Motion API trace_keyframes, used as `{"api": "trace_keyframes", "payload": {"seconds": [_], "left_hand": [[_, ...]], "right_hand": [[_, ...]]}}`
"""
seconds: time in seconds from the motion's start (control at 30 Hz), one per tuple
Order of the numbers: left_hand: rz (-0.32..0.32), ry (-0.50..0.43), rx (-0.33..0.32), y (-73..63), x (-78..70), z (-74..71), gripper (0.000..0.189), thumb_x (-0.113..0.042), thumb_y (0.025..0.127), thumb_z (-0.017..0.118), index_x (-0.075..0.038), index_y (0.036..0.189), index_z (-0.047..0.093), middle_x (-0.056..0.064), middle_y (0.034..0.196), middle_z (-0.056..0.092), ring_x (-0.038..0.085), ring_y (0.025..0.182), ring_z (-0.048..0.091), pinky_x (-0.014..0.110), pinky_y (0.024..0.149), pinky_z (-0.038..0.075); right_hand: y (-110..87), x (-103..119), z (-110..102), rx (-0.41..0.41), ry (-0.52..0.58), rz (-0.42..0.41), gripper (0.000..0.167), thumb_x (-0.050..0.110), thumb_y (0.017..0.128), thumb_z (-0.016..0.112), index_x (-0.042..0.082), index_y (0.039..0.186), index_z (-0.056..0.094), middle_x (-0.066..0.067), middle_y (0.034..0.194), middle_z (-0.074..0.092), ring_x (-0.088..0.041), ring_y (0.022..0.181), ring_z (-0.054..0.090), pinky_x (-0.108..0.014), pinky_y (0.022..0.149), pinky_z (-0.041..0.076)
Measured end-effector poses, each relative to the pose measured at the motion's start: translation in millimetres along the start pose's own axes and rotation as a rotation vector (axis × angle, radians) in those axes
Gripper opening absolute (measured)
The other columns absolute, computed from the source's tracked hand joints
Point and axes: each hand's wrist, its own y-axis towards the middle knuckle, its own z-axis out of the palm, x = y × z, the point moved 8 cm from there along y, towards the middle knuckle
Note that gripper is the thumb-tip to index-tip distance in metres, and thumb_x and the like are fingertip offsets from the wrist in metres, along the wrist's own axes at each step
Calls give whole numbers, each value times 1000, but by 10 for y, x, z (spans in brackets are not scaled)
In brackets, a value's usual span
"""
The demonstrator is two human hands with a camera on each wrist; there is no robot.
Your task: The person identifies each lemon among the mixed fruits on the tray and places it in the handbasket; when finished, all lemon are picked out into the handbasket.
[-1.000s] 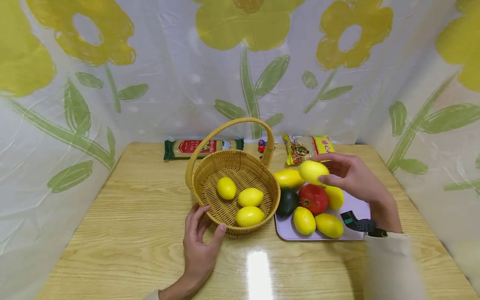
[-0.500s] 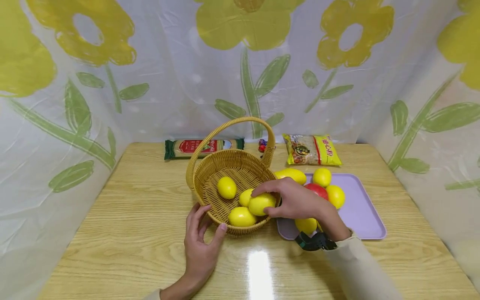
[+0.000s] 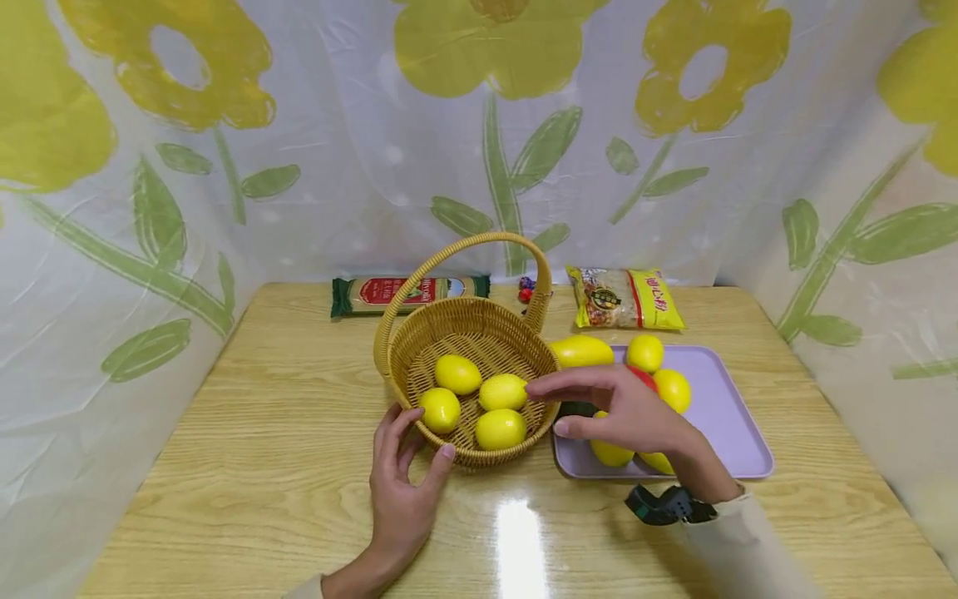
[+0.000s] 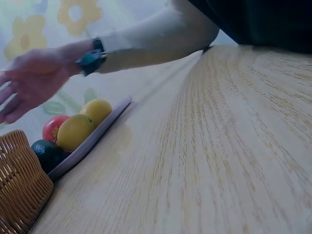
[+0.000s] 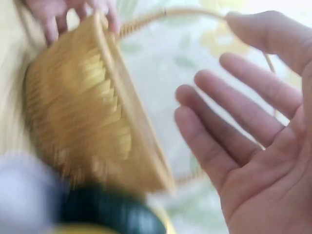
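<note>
A yellow wicker basket [image 3: 467,324] with a tall handle stands mid-table, several lemons [image 3: 503,392] loose inside it. My left hand [image 3: 404,499] grips its near-left rim, the index fingertip close to one lemon. Over the basket's right rim hovers my right hand [image 3: 636,408], fingers extended and apart, nothing in it; the right wrist view shows its bare palm [image 5: 273,185]. Below that hand lies a lavender tray [image 3: 737,416] bearing more yellow fruit [image 3: 672,391], a red pomegranate [image 4: 52,127] and a dark green avocado [image 4: 48,155], partly hidden by the hand in the head view.
A long yellow fruit [image 3: 584,350] lies at the tray's back-left corner. Along the back edge are a green pasta packet [image 3: 374,295], small wrapped sweets [image 3: 526,289] and a yellow food bag [image 3: 629,299]. A flowered curtain [image 3: 337,183] encloses the wooden table [image 3: 247,466].
My right hand carried a lemon from over the tray into the basket, let it go, and has drawn back rightward. The lemons inside shifted; one now lies near my left fingers. My left hand stayed.
</note>
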Motion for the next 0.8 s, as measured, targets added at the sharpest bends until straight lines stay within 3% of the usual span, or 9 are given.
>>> {"api": "trace_keyframes", "payload": {"seconds": [0.17,0.27,0.47,0.6,0.8], "left_hand": [[-4,10,11,11,10,6,59,6,96,77,4,151,54,21,173,27,45,153,42,23,124,46],[-8,12,14,17,6,6,60,6,96,77,3,151,54,21,173,27,45,151,44,25,124,47],[4,8,4,12,-4,1,60,6,96,77,-2,152,56,20,174,27,52,149,44,25,124,48],[12,14,-3,5,-6,1,60,6,96,77,-2,152,56,20,173,27,50,148,45,23,122,48],[7,17,4,-1,-15,16,59,5,97,77,-6,151,57,19,173,27,51,148,45,22,122,48]], "right_hand": [[-579,-120,-376,-122,58,-25,47,-18,97,68,-6,142,67,-24,142,70,-22,133,70,-36,112,61],[-937,-184,-568,-209,14,-4,48,-23,97,63,-11,143,64,-25,143,70,-22,133,70,-33,110,61],[-1503,-358,-788,-347,-108,205,42,-11,102,67,-5,143,67,-17,142,73,-16,128,72,-21,106,60],[-1655,-525,-745,-321,-145,289,42,-4,102,72,1,144,68,-15,143,73,-9,128,70,-19,106,59],[-1640,-701,-635,-308,-197,371,44,8,101,80,9,144,70,-17,144,70,-2,122,70,-18,99,61]]}}
